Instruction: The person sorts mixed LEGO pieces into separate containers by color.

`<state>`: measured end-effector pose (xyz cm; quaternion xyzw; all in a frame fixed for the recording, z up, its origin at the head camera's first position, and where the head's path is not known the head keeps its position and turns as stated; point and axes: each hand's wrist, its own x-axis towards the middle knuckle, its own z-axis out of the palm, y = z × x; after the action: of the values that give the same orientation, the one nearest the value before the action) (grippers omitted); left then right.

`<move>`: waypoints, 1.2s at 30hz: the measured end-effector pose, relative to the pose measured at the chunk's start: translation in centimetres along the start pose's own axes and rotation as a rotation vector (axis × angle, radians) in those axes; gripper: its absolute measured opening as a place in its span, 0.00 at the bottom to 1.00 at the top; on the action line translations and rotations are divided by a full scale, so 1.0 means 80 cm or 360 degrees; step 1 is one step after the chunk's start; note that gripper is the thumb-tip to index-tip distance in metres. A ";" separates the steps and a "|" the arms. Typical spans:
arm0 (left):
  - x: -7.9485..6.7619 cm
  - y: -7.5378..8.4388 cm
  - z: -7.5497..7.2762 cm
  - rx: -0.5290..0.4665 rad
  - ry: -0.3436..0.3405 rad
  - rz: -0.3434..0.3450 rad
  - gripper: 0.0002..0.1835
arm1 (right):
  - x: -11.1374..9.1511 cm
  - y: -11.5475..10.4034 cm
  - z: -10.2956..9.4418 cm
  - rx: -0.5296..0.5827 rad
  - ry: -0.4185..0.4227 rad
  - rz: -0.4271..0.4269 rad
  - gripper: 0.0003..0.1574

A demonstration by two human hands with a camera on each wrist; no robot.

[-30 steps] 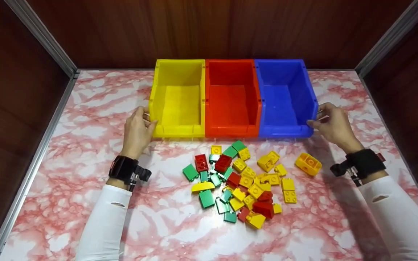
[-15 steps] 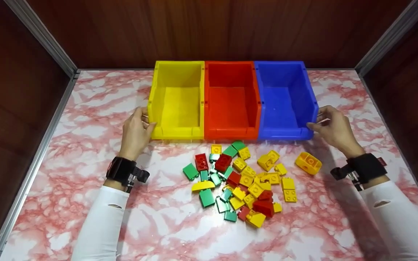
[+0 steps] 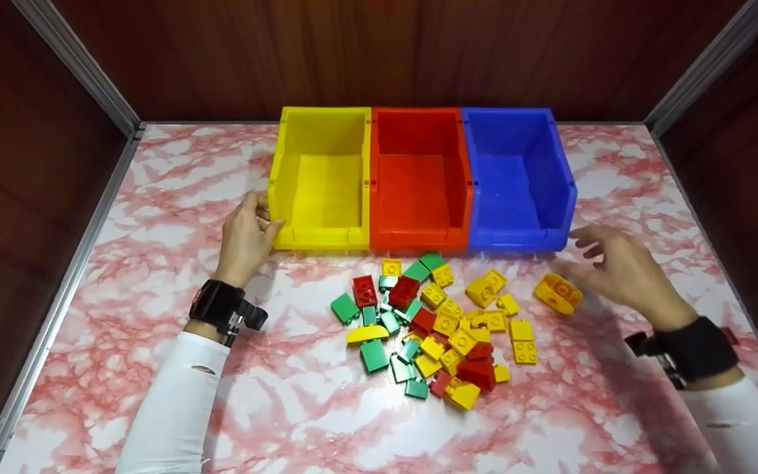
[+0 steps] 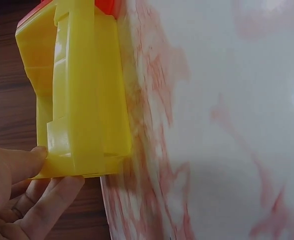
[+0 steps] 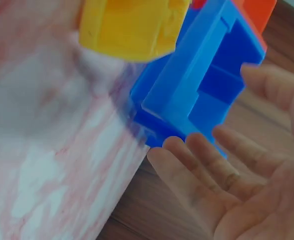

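Head view: the left hand point(image 3: 246, 240) grips the near left corner of the yellow bin point(image 3: 320, 238), and the left wrist view shows its thumb at the front edge and its fingers at the outer side; the right hand point(image 3: 629, 276) is spread, slightly blurred, its thumb well apart from its fingers; the fingertips are just beside the near right corner of the blue bin point(image 3: 520, 239), though whether they touch I cannot tell; a hollow yellow block point(image 3: 558, 294) lies near the right thumb.

Between the yellow and blue bins stands the red bin point(image 3: 420, 238), all three side by side in one row; just on the near side of them lies a loose heap of toy blocks, with green blocks point(image 3: 374, 356) mostly to the left, yellow blocks point(image 3: 463, 342) mostly to the right and red blocks point(image 3: 404, 291) scattered among them; everything rests on a worktop point(image 3: 274, 408) marbled in pink and white; black bands point(image 3: 698, 349) circle both wrists, below which come white sleeves point(image 3: 172, 408); dark wooden panels point(image 3: 366, 52) enclose the far edge and both sides.
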<state>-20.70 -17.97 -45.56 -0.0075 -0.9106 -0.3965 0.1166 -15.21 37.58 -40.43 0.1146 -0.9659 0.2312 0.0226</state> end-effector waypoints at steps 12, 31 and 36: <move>0.001 0.001 -0.004 -0.0067 -0.0044 -0.0041 0.16 | -0.030 -0.015 0.023 -0.0140 -0.0196 -0.0129 0.40; 0.001 -0.001 -0.006 -0.0111 -0.0081 -0.0083 0.16 | -0.012 -0.040 0.016 -0.0182 -0.0153 -0.0285 0.14; 0.000 -0.002 -0.005 -0.0091 -0.0065 -0.0085 0.16 | 0.022 -0.068 -0.009 -0.0165 -0.0067 -0.0383 0.16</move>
<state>-20.61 -18.39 -45.38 0.0054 -0.9009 -0.4252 0.0870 -15.69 32.83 -37.20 0.2333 -0.9560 0.1741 0.0358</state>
